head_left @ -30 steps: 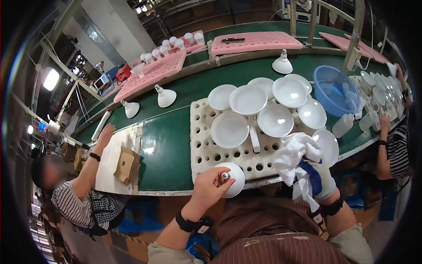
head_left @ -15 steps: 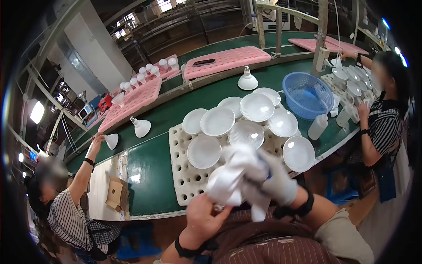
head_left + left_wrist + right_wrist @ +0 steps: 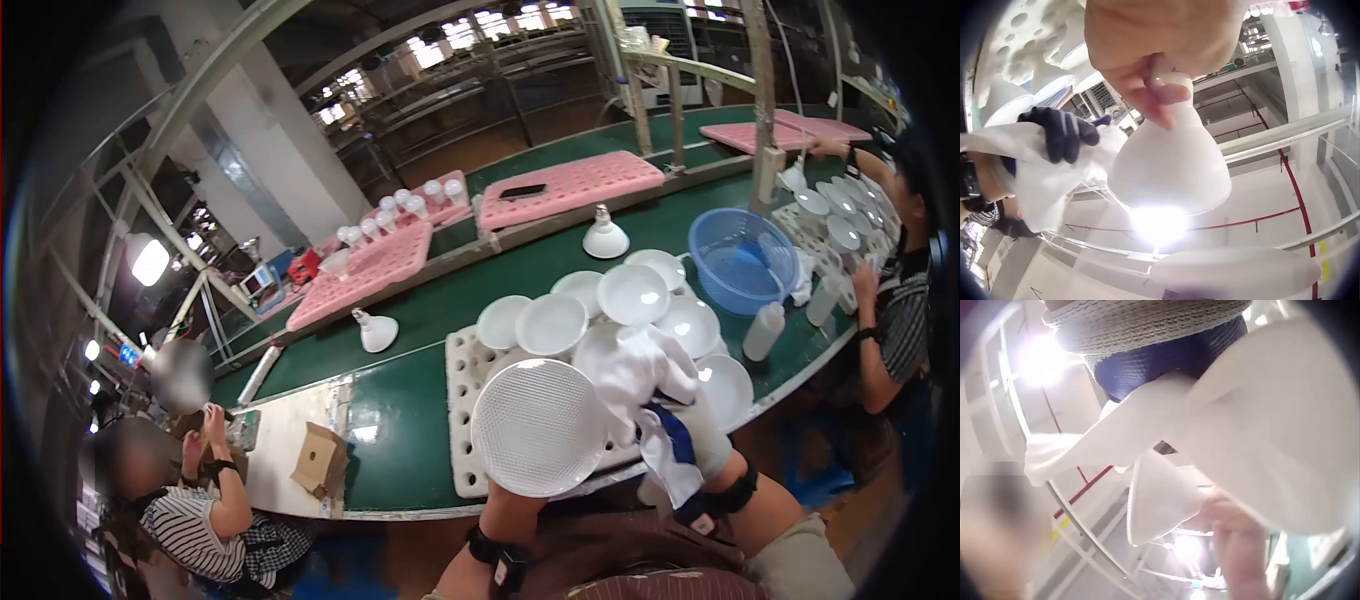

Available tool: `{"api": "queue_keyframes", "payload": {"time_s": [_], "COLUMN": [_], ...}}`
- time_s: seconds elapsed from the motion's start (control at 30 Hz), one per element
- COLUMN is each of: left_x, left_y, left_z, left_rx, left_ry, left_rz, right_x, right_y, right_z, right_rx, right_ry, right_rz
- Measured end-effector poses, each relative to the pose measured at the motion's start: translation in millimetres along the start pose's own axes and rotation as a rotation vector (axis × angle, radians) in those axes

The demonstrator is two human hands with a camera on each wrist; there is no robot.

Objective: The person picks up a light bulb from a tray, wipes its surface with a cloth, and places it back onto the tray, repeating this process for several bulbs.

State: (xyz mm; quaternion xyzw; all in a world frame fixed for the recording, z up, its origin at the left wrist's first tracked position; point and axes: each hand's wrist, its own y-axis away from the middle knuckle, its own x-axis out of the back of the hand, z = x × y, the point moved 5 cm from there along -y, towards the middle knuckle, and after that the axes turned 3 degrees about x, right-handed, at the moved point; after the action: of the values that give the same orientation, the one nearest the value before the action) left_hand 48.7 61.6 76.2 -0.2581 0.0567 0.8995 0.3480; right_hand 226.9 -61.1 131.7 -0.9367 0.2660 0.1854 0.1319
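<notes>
A white lamp [image 3: 538,428] is held up with its round textured face toward the head camera, hiding most of the left hand. In the left wrist view the bare left hand [image 3: 1163,44] pinches this lamp [image 3: 1169,162] by its narrow neck. The right hand [image 3: 708,440], in a pale glove with dark blue on it, grips a crumpled white cloth [image 3: 645,375] just right of the lamp. Blue gloved fingers [image 3: 1063,131] curl round the cloth in the left wrist view. The right wrist view has the cloth [image 3: 1260,419] in front of the lamp [image 3: 1163,497].
Several white lamps [image 3: 634,294] stand face up on a holed foam board [image 3: 466,420]. Right of them are a blue basket [image 3: 742,262] and a white bottle [image 3: 764,332]. An open carton [image 3: 320,458] lies at left. One person sits at each side.
The lamp in the left hand has been turned from base up to face the camera. The cloth has moved off it to the right. The person at left has drawn an arm back.
</notes>
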Motion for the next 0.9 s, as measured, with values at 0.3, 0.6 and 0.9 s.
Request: {"api": "queue_keyframes", "payload": {"time_s": [0.3, 0.6, 0.9], "left_x": [37, 78, 90], "left_y": [-6, 4, 3], "left_z": [50, 46, 39], "left_rx": [0.245, 0.083, 0.086], "left_ry": [1.324, 1.359, 1.355], "left_rz": [0.067, 0.23, 0.307], "right_x": [11, 22, 28], "right_y": [5, -15, -17], "right_z": [27, 66, 70], "right_rx": [0.101, 0.431, 0.311], "right_ry": [0.987, 1.192, 1.149], "right_rz": [-0.2, -0.276, -0.206]}}
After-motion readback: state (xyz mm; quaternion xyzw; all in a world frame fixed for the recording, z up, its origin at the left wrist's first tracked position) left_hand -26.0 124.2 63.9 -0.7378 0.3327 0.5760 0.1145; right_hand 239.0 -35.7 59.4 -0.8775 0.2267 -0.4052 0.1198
